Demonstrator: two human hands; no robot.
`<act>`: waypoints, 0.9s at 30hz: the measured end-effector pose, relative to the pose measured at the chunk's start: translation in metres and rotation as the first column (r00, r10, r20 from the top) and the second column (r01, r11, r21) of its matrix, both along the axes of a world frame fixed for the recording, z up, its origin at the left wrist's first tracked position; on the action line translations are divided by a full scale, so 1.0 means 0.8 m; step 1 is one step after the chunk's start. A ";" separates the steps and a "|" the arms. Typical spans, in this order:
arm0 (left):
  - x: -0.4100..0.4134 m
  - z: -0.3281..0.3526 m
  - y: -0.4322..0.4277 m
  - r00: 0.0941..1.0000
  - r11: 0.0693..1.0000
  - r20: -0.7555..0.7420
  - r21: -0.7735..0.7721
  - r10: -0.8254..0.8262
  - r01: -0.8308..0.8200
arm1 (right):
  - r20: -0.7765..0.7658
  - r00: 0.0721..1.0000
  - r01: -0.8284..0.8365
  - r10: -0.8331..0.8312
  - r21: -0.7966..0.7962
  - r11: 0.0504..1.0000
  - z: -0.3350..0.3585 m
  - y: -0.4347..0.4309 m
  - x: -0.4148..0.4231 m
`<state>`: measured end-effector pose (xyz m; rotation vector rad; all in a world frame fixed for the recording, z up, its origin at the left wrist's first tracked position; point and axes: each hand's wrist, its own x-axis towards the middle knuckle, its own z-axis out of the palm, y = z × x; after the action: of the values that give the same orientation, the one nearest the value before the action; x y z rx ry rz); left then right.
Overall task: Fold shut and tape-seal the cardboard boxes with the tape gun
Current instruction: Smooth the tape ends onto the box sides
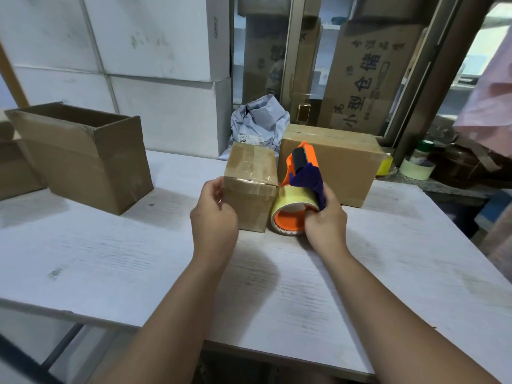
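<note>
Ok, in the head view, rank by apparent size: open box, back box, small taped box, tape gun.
open box
back box, farther and partly hidden, so unsure
small taped box and tape gun: look alike

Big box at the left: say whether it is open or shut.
Open. On the big box the flaps stand up and the dark inside shows.

Four cardboard boxes are on the table (110, 259): a small box (249, 189), a big box (340, 162), an open box (83, 159) and a cut-off box (13, 167) at the left edge. There is one tape gun (306, 174) and one bag (260, 120). There are two loose rolls, a white roll (417, 168) and a yellow roll (386, 165).
</note>
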<state>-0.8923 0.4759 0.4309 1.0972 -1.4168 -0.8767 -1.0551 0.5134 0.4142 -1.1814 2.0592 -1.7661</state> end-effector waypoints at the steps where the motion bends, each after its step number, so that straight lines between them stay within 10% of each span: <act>1: 0.002 -0.002 -0.001 0.990 1.000 0.143 0.000 0.004 -0.004 | 0.001 1.000 -0.001 0.001 -0.005 1.000 0.001 0.001 0.001; 5: 0.007 0.003 0.007 0.893 0.998 0.448 -0.062 0.053 -0.028 | -0.040 0.999 -0.016 0.016 -0.022 1.000 0.004 0.002 0.006; 9: 0.002 0.014 0.014 0.758 0.848 0.572 -0.528 0.313 0.048 | -0.022 1.000 -0.022 0.021 -0.039 0.999 0.006 0.005 0.008; 14: -0.007 0.009 0.003 0.499 0.809 0.773 -0.548 0.392 0.212 | 0.031 0.999 -0.020 0.022 -0.060 0.998 0.009 0.006 0.006; 27: -0.022 0.020 -0.009 0.582 0.799 0.719 -0.572 0.379 0.186 | -0.303 0.953 -0.033 0.027 -0.014 0.999 0.060 0.028 -0.024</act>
<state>-0.9099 0.4687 0.4465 1.0843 -2.1559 0.3096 -1.0743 0.5356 0.4619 -1.5670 2.1729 -1.6815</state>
